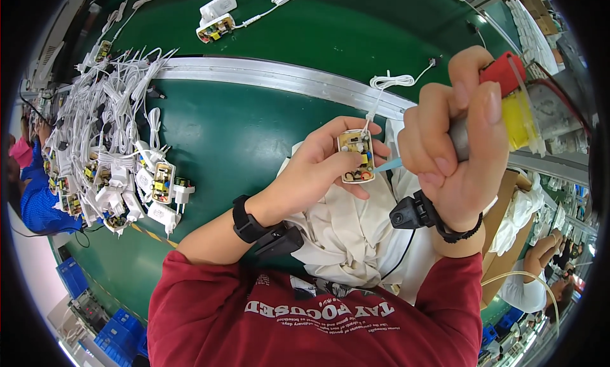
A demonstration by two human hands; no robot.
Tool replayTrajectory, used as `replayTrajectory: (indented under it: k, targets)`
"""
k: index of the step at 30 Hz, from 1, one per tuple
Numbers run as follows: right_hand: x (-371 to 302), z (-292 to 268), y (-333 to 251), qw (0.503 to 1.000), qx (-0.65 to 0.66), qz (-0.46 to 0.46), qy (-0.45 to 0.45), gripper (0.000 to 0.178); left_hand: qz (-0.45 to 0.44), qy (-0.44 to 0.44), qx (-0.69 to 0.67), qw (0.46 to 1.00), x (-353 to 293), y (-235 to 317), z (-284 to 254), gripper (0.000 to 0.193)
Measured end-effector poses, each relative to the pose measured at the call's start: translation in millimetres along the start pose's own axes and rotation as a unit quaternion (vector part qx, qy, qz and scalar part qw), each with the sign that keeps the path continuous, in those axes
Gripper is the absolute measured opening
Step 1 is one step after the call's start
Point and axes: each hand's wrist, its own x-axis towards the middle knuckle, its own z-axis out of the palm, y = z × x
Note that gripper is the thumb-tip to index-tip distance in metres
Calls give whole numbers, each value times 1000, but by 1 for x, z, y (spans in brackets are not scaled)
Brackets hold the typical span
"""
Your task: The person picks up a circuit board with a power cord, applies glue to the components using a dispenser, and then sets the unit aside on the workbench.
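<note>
My left hand (304, 171) holds an opened white power adapter (353, 142), its circuit board facing up with small yellow, blue and red parts showing. The thumb lies across the board and the fingers wrap behind the case. A white cord (380, 97) runs from the adapter's far end. Closed around a grey, cylindrical glue dispenser (459, 138), my right hand (467, 132) has its thumb and index finger up by the red part. The dispenser's tapered blue nozzle (389, 165) points at the adapter's near right corner; whether it touches the board I cannot tell.
A heap of white adapters and cords (117, 144) covers the green bench's left side. Another opened adapter (216, 27) lies beyond the metal rail (254, 70). White cloth (337, 233) lies under my hands. A cardboard box (508, 240) stands at right. Other people sit at both sides.
</note>
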Motion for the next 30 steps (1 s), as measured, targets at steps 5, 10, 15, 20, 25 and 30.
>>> replayTrajectory:
  k: [5, 10, 15, 20, 25, 30]
  targets:
    - [1, -3, -3, 1000, -3, -13, -26, 30, 6, 5, -5, 1000, 0, 0, 1, 37]
    - [1, -2, -3, 1000, -10, -13, -26, 31, 4, 5, 8, 1000, 2, -1, 0, 36]
    - [-3, 1, -2, 999, -24, -9, -45, 32, -4, -17, -37, 999, 1, -1, 2, 37]
    - [-6, -4, 11, 997, -32, -33, -67, 32, -9, -42, -78, 996, -1, -3, 1, 39]
    - [-6, -4, 10, 997, -10, -26, -67, 31, -10, -37, -73, 997, -1, -1, 4, 39]
    - [-5, -2, 9, 998, -4, -13, -57, 32, -4, -45, -84, 995, -1, -3, 3, 39]
